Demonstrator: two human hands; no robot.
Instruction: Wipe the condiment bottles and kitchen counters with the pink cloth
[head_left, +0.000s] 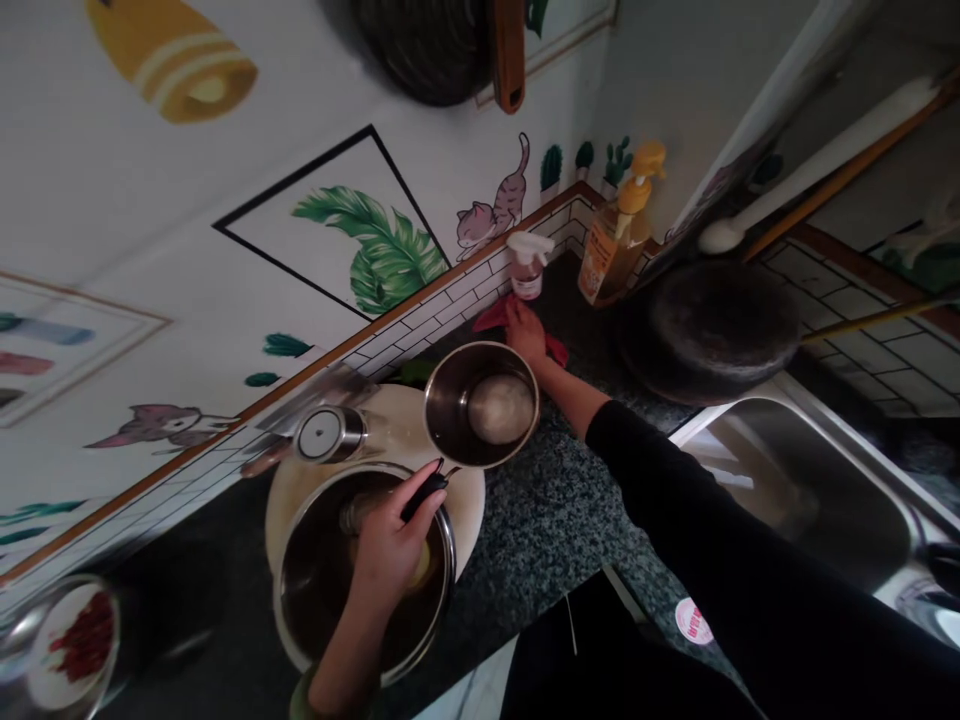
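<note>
My left hand (394, 545) is wrapped round the black handle of a small saucepan (481, 358). The saucepan is tipped so that its inside faces me, with a pale, whitish patch on its bottom. Beneath my left forearm stands a large metal pot (289, 620) with dark contents and something yellowish, partly hidden by the hand. Beyond the saucepan, my right hand (528, 338) reaches to the back of the counter, its fingers closed on a red cloth (491, 317). Just behind that cloth is a small spray bottle (526, 275) with a white top.
A round wooden board (469, 520) lies under the large pot, bearing a steel-lidded jar (330, 434). An orange-topped pump bottle (613, 240) and a dark wok (712, 330) stand right of my hand. The sink (810, 490) is at right; a bowl with red pieces (67, 690) at lower left.
</note>
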